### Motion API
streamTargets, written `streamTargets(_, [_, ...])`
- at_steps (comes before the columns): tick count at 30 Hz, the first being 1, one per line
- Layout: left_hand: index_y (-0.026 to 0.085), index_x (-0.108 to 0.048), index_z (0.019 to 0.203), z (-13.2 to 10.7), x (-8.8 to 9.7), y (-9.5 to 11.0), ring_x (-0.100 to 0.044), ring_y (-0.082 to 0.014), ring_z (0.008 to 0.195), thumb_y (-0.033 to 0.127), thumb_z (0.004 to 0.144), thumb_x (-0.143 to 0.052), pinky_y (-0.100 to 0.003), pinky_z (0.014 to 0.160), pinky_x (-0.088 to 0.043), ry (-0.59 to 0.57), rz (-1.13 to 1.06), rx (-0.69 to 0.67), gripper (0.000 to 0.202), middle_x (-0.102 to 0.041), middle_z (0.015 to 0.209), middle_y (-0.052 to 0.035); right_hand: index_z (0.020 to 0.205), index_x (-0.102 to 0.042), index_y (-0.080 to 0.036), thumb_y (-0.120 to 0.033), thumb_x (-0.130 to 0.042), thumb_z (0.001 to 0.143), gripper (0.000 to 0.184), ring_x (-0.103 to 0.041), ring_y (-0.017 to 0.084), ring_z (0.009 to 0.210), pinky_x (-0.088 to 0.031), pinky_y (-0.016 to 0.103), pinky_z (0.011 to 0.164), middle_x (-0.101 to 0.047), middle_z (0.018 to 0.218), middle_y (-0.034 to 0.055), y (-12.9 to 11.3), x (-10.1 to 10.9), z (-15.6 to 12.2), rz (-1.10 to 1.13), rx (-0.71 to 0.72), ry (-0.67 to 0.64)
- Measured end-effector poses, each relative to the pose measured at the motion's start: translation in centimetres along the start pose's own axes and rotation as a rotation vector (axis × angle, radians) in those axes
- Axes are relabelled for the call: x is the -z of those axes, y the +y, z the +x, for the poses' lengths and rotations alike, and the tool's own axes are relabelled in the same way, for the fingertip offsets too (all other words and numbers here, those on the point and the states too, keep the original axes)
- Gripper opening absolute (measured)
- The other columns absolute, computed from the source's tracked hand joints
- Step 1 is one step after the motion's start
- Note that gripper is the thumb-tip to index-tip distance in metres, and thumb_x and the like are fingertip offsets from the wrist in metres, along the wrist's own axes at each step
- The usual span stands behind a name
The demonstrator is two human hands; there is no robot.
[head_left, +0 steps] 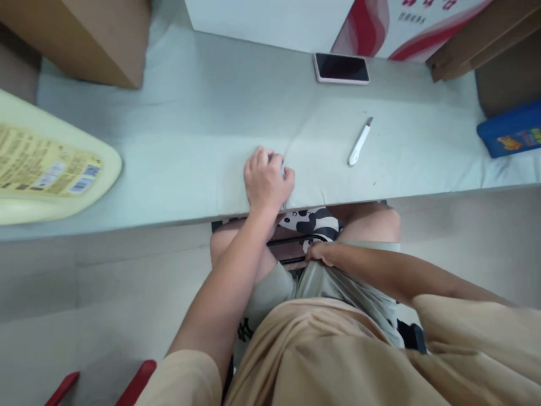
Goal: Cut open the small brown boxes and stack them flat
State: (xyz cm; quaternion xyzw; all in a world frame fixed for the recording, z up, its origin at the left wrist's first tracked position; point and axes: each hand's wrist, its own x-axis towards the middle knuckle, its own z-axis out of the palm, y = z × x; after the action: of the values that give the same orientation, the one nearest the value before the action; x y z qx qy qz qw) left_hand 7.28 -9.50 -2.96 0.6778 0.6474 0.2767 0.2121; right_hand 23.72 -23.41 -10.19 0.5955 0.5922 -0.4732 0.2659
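Observation:
My left hand rests on the pale green table near its front edge, fingers curled into a loose fist; something small and grey may be under the fingertips, too hidden to name. My right hand is down in my lap below the table edge, fingers curled against the grey shorts, next to a black-and-white patterned cloth. A white utility knife lies on the table to the right of my left hand, apart from it.
A phone lies screen-up at the back. A cardboard box stands back left, a yellow container at the left edge, a white-and-red box behind, a blue item at the right.

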Motion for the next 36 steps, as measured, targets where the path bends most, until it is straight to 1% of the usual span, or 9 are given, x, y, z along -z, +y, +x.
streamTargets(2, [0.021, -0.069, 0.099, -0.2, 0.2, 0.0, -0.049, -0.0359, 0.147, 0.02, 0.089, -0.059, -0.055, 0.124, -0.036, -0.023, -0.008, -0.007, 0.014, -0.067, 0.139, -0.0155, 0.13, -0.064, -0.017, -0.04, -0.066, 0.101, 0.037, -0.067, 0.025, 0.115, -0.06, 0.044, 0.097, -0.065, 0.132, 0.0108, 0.6, 2.5, -0.6, -0.131, -0.086, 0.024])
streamTargets(5, [0.02, -0.069, 0.1, -0.5, 0.2, -0.2, -0.051, -0.0345, 0.145, 0.018, 0.089, -0.057, -0.052, 0.124, -0.037, -0.035, 0.001, -0.034, 0.016, -0.066, 0.139, -0.0159, 0.134, -0.062, -0.017, -0.041, -0.065, 0.101, 0.04, -0.066, 0.024, 0.116, -0.058, 0.048, 0.1, -0.065, 0.132, 0.0115, 0.8, 4.6, -1.3, -0.28, -0.085, 0.084])
streamTargets(10, [0.023, -0.069, 0.098, -0.7, -0.3, -0.6, -0.06, -0.0326, 0.129, 0.019, 0.09, -0.055, -0.05, 0.117, -0.043, 0.025, 0.047, -0.052, 0.016, -0.068, 0.127, -0.0127, 0.139, -0.059, -0.02, -0.029, -0.043, 0.107, 0.036, -0.071, 0.03, 0.11, -0.052, 0.043, 0.094, -0.074, 0.116, 0.0151, -0.2, 3.4, -2.7, -0.346, 0.098, 0.162])
streamTargets(13, [0.024, -0.07, 0.099, -0.6, -0.6, -0.6, -0.062, -0.0334, 0.123, 0.019, 0.09, -0.055, -0.051, 0.113, -0.047, 0.065, 0.103, -0.054, 0.017, -0.068, 0.122, -0.0123, 0.127, -0.067, -0.022, -0.025, -0.05, 0.1, 0.032, -0.073, 0.028, 0.1, -0.049, 0.034, 0.081, -0.077, 0.11, 0.0122, 0.0, 2.6, -3.7, -0.325, 0.267, 0.126])
streamTargets(16, [0.024, -0.07, 0.1, -0.4, -0.7, -0.4, -0.064, -0.0335, 0.118, 0.019, 0.09, -0.055, -0.051, 0.109, -0.049, 0.076, 0.174, -0.065, 0.018, -0.068, 0.119, -0.0131, 0.104, -0.074, -0.023, -0.02, -0.055, 0.094, 0.022, -0.072, 0.023, 0.093, -0.045, 0.028, 0.075, -0.079, 0.102, 0.0067, 0.4, 3.5, -4.3, -0.273, 0.48, 0.11])
streamTargets(21, [0.021, -0.069, 0.098, -0.1, -0.5, -0.3, -0.065, -0.0333, 0.112, 0.019, 0.089, -0.056, -0.051, 0.103, -0.052, 0.092, 0.291, -0.069, 0.016, -0.069, 0.114, -0.0141, 0.088, -0.073, -0.021, -0.013, -0.057, 0.086, 0.018, -0.069, 0.016, 0.083, -0.047, 0.024, 0.078, -0.078, 0.091, 0.0023, -0.6, 7.8, -3.5, -0.114, 0.845, 0.179])
streamTargets(27, [0.017, -0.071, 0.101, -0.2, -0.4, -1.3, -0.068, -0.0323, 0.116, 0.02, 0.091, -0.056, -0.047, 0.1, -0.055, 0.134, 0.353, -0.159, 0.019, -0.07, 0.116, -0.0145, 0.083, -0.067, -0.02, -0.012, -0.051, 0.086, 0.019, -0.056, 0.012, 0.057, -0.045, 0.022, 0.061, -0.067, 0.068, -0.0008, -2.3, 11.2, -1.2, 0.439, 1.273, 0.481])
streamTargets(31, [0.017, -0.071, 0.104, -0.2, -0.4, -1.7, -0.067, -0.035, 0.122, 0.022, 0.092, -0.056, -0.048, 0.1, -0.055, 0.152, 0.413, -0.168, 0.02, -0.07, 0.114, -0.0155, 0.083, -0.065, -0.02, -0.009, -0.048, 0.083, 0.02, -0.056, 0.013, 0.056, -0.045, 0.023, 0.059, -0.066, 0.066, 0.0003, -1.6, 10.7, -0.4, 0.48, 1.372, 0.635])
streamTargets(36, [0.017, -0.072, 0.105, -0.1, -0.5, -1.0, -0.064, -0.0374, 0.127, 0.025, 0.091, -0.055, -0.052, 0.106, -0.051, 0.106, 0.359, -0.076, 0.024, -0.069, 0.117, -0.0174, 0.086, -0.065, -0.021, -0.011, -0.047, 0.086, 0.02, -0.059, 0.015, 0.06, -0.048, 0.025, 0.062, -0.067, 0.07, 0.0022, -1.0, 10.7, -0.2, 0.425, 1.395, 0.621])
